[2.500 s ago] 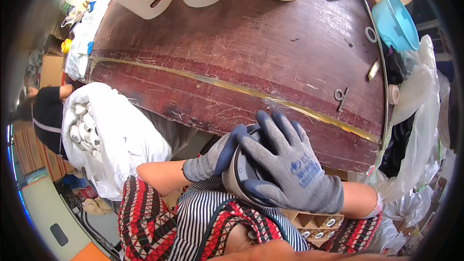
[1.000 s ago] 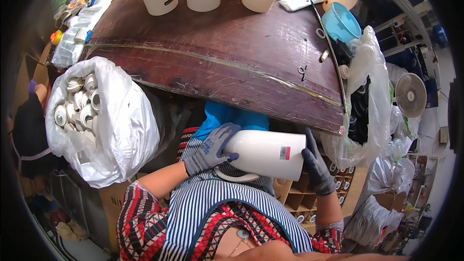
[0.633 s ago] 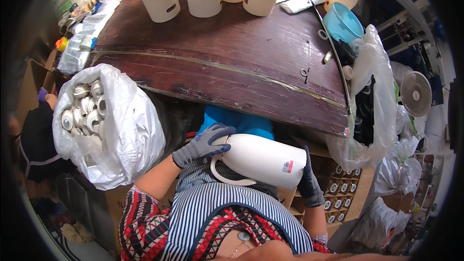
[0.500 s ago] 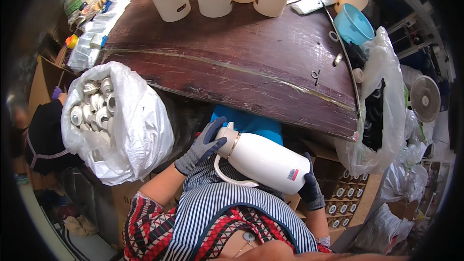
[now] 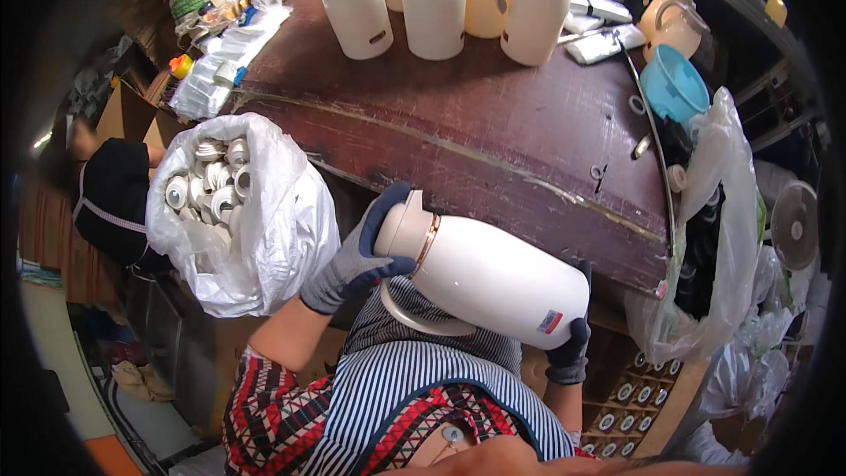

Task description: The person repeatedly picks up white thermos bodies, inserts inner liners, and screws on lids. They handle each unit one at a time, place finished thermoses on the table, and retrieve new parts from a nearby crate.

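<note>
Clamps a white jug (image 5: 502, 278) between both hands, in front of the striped apron (image 5: 432, 361) and near the close edge of the desk (image 5: 449, 115). Encloses the beige lid (image 5: 407, 227) with the gloved left hand (image 5: 357, 269), digits spread to either side of it. Supports the base with the gloved right hand (image 5: 571, 353), partly hidden behind the jug. Tilts lid end up to the left, base down to the right, curved handle (image 5: 423, 322) toward the apron.

On the scratched, red-brown desk: a group of upright lidded jugs (image 5: 434, 13) at the far side. Just past the right edge: a light blue bowl (image 5: 674, 84). Lower right: a clear plastic bag (image 5: 731, 247) and a compartmented carton (image 5: 683, 388). Left: an open white bag (image 5: 286, 229) of pale round parts (image 5: 211, 189), with a dark-clothed co-worker (image 5: 115, 194) farther off.

Extends both forearms up from below, left slanting inward to the lid, right nearly vertical beneath the base.
</note>
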Motion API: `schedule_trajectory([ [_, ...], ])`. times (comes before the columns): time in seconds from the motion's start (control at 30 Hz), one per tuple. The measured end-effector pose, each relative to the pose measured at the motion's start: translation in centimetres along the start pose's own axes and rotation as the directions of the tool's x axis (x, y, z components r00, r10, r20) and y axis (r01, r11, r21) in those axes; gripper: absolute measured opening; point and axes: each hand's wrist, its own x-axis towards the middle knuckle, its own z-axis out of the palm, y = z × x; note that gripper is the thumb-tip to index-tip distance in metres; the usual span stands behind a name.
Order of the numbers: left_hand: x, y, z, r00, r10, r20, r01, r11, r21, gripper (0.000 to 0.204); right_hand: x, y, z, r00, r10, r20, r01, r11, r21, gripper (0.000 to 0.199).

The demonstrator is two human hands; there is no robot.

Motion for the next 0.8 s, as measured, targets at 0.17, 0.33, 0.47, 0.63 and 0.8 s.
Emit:
schedule_trajectory([
  [0.17, 5.5, 7.6, -0.7, 0.986, 0.165, -0.016, -0.158, 0.966, 0.205, 0.108, 7.0, 1.6, -0.2, 0.994, -0.091, 0.054, 0.075, 0.966, 0.247, 0.078],
  [0.33, 8.6, 11.7, -1.2, 0.982, 0.189, -0.027, -0.181, 0.965, 0.188, 0.102, 13.3, 2.3, 2.1, 0.973, -0.160, 0.169, 0.076, 0.906, 0.417, 0.076],
  [0.47, 11.1, 13.7, -2.9, 0.984, 0.169, 0.048, -0.175, 0.916, 0.361, 0.098, 15.6, 0.7, 4.3, 0.949, -0.154, 0.276, 0.010, 0.888, 0.460, 0.083],
  [0.63, 12.8, 16.9, -2.2, 0.989, 0.113, 0.097, -0.142, 0.908, 0.394, 0.105, 16.1, -0.1, 6.4, 0.953, -0.120, 0.279, -0.061, 0.824, 0.563, 0.081],
  [0.8, 11.8, 18.1, -3.3, 0.813, 0.358, 0.459, -0.576, 0.610, 0.544, 0.116, 17.8, 3.3, 3.9, 0.955, -0.072, 0.288, -0.165, 0.677, 0.717, 0.072],
])
